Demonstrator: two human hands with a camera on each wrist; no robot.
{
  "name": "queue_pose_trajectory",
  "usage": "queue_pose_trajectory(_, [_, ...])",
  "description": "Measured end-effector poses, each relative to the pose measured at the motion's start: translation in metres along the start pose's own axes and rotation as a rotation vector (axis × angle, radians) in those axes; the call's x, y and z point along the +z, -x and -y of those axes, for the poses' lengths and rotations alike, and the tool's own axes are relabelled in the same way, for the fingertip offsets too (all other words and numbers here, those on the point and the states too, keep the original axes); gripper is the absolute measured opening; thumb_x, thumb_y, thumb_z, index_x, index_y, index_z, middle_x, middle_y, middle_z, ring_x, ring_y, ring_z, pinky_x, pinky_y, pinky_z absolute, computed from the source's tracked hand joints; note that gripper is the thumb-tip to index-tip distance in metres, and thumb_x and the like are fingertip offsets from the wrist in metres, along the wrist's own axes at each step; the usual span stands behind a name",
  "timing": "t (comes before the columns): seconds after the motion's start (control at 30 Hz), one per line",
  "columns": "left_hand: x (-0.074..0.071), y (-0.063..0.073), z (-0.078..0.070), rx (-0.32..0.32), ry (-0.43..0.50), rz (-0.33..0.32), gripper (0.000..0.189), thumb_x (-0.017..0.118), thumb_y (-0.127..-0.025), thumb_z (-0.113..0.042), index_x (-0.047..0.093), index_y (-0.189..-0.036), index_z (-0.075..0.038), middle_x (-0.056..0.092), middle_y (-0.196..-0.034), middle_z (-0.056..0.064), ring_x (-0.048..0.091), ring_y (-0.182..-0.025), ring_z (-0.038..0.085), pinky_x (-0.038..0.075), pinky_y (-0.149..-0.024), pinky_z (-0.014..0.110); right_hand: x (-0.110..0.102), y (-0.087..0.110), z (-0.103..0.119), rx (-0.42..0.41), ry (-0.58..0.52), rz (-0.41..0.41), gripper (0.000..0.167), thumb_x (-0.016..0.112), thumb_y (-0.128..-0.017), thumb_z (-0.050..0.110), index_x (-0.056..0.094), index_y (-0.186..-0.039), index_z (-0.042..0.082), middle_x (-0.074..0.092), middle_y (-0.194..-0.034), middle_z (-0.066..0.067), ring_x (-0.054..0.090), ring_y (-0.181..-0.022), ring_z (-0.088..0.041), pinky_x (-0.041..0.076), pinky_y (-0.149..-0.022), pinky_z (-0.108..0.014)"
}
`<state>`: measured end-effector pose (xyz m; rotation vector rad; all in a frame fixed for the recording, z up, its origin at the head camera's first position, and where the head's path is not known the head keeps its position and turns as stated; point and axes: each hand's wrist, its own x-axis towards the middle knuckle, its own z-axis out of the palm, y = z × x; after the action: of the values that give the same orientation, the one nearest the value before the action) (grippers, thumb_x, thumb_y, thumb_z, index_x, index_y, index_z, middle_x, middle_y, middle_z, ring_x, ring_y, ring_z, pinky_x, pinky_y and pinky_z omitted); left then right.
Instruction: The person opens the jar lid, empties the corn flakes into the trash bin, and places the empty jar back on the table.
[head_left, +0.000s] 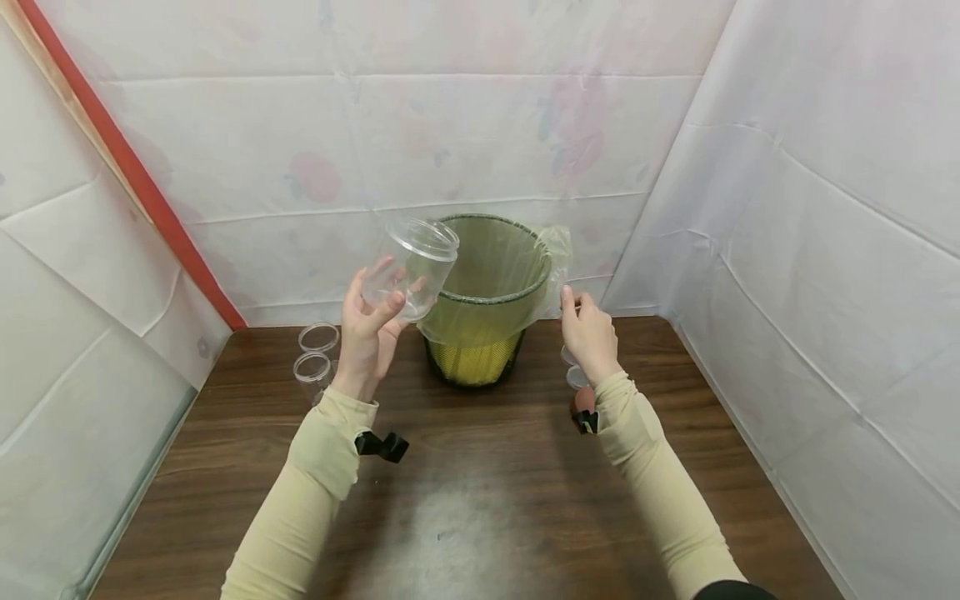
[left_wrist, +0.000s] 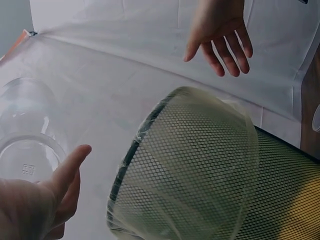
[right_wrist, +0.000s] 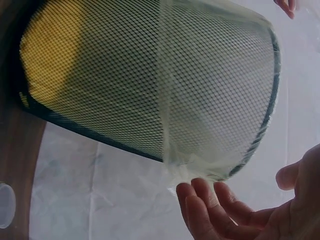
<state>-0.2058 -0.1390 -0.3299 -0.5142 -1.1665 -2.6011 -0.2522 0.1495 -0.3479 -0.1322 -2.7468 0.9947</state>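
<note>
My left hand (head_left: 366,337) holds a clear plastic jar (head_left: 429,240), tilted, at the left of a black mesh trash bin (head_left: 472,367). The jar's open rim overlaps the bin's left edge in the head view, and its embossed base shows in the left wrist view. A thin translucent bag (head_left: 480,325) lines the bin and folds over its rim. At the bin's right side, my right hand (head_left: 590,335) has its fingers loosely bent, fingertips (right_wrist: 220,190) right at the gathered edge of the bag, with nothing gripped in them.
Two clear jars (head_left: 312,367) stand on the brown wooden table (head_left: 465,500), left of my left hand. Behind my right wrist lie clear round lids (head_left: 577,377) and a reddish-brown object (head_left: 584,400). White sheeting (head_left: 487,142) encloses the table's back and sides.
</note>
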Motion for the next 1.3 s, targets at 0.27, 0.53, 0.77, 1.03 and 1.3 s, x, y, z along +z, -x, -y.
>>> queue_pose_trajectory(0.27, [-0.009,0.01,0.005,-0.002,0.039,-0.018,0.059,0.075,-0.076,0.001,0.042,-0.124,-0.007,0.043,-0.128,0.023,0.052,-0.118,0.043,0.05,-0.091,0.05,0.01,0.007,-0.013,-0.039,-0.023,0.035,0.064,0.023,-0.098,0.058,0.053,-0.119,0.006,0.061,-0.109,-0.017,0.058,-0.102,-0.037,0.045,-0.085,-0.049])
queue_pose_trajectory(0.53, [-0.014,0.017,0.007,-0.007,0.011,0.034,0.068,0.068,-0.077,0.007,0.039,-0.136,-0.007,0.046,-0.13,0.02,0.057,-0.115,0.036,0.05,-0.093,0.046,0.019,0.01,-0.027,-0.121,-0.048,0.141,0.065,0.026,-0.099,0.055,0.045,-0.131,0.001,0.048,-0.127,-0.022,0.047,-0.118,-0.039,0.039,-0.098,-0.051])
queue_pose_trajectory(0.77, [-0.015,0.023,0.011,0.006,0.004,0.094,0.075,0.06,-0.075,0.012,0.035,-0.144,-0.005,0.047,-0.132,0.02,0.055,-0.117,0.036,0.049,-0.094,0.045,0.026,0.014,-0.038,-0.148,-0.021,0.202,0.076,0.025,-0.095,0.063,0.036,-0.14,0.003,0.037,-0.14,-0.024,0.036,-0.129,-0.04,0.033,-0.105,-0.052])
queue_pose_trajectory(1.03, [-0.02,0.029,0.013,0.042,-0.039,0.066,0.074,0.054,-0.073,0.015,0.036,-0.142,-0.005,0.054,-0.128,0.015,0.055,-0.116,0.03,0.049,-0.095,0.039,0.032,0.024,-0.051,-0.236,0.013,0.281,0.079,0.027,-0.095,0.063,0.024,-0.148,0.003,0.028,-0.146,-0.023,0.027,-0.135,-0.041,0.033,-0.105,-0.054])
queue_pose_trajectory(1.3, [-0.023,0.033,0.013,0.063,-0.093,0.037,0.074,0.055,-0.072,0.017,0.038,-0.141,-0.004,0.056,-0.122,0.01,0.055,-0.111,0.023,0.046,-0.097,0.032,0.036,0.028,-0.062,-0.332,0.038,0.297,0.076,0.031,-0.096,0.06,0.022,-0.149,0.007,0.024,-0.151,-0.019,0.021,-0.14,-0.036,0.028,-0.109,-0.053])
